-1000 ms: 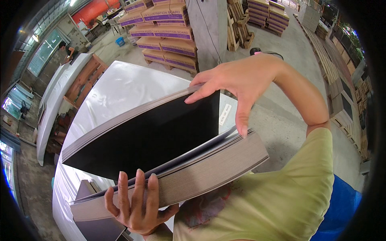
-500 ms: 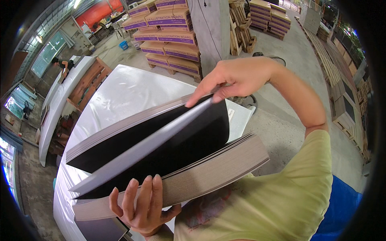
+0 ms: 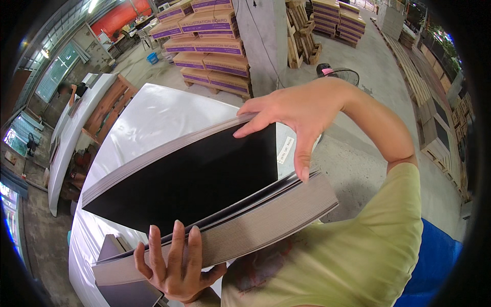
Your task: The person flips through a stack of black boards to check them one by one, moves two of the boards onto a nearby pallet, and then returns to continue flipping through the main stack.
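Observation:
Two thick batches of black-faced boards stand spread apart like an opened book. My left hand bears on the grey edges of the near stack of boards, fingers spread up over them and thumb low. My right hand bridges the gap from the far right. Its index finger lies on the black face of the far stack of boards, with other fingers behind the top edge. The right thumb points down to the top of the near stack. A few dark sheets lie slightly loose on the near stack's upper side.
White sheeting covers the table under the boards, with a printed label near my right hand. Beyond are stacked cartons, a concrete pillar, a fan and wooden pallets. Another person works far left.
The pale-edged board slanting between the two batches has come down onto the near stack. My right thumb has swung away from the fingers, down toward that stack. My left hand stays nearly in place.

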`<state>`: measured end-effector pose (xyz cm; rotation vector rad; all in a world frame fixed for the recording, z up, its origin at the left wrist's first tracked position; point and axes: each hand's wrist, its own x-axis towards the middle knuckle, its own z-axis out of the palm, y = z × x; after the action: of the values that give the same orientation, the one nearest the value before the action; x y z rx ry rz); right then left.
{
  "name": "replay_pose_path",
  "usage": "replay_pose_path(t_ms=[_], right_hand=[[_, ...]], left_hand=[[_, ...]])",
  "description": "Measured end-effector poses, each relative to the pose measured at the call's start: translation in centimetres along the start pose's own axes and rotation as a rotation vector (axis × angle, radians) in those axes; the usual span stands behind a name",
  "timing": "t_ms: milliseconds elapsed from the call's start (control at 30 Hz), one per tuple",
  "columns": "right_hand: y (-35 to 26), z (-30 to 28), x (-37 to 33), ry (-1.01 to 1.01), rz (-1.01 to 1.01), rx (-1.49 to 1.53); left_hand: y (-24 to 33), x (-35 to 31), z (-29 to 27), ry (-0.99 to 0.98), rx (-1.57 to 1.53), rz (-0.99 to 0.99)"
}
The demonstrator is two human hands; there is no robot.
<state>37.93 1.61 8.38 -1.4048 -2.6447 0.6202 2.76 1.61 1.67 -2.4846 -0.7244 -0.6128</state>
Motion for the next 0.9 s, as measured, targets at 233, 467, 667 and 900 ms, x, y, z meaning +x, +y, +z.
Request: replay_pose_path(t_ms=[233, 467, 667, 900], right_hand=[[-0.3, -0.7, 0.3, -0.047, 0.033, 0.066], [0.3, -0.9, 0.4, 0.014, -0.052, 0.393], [-0.2, -0.8, 0.2, 0.009, -0.014, 0.472], [-1.1, -0.2, -1.0, 0.033, -0.011, 0.248]], left_hand=[[0.0, -0.2, 0.1, 0.014, 0.017, 0.010], [0.1, -0.5, -0.1, 0.054, 0.056, 0.021], [0.3, -0.2, -0.1, 0.031, 0.049, 0.021], [0.2, 0.0, -0.2, 0.031, 0.013, 0.015]])
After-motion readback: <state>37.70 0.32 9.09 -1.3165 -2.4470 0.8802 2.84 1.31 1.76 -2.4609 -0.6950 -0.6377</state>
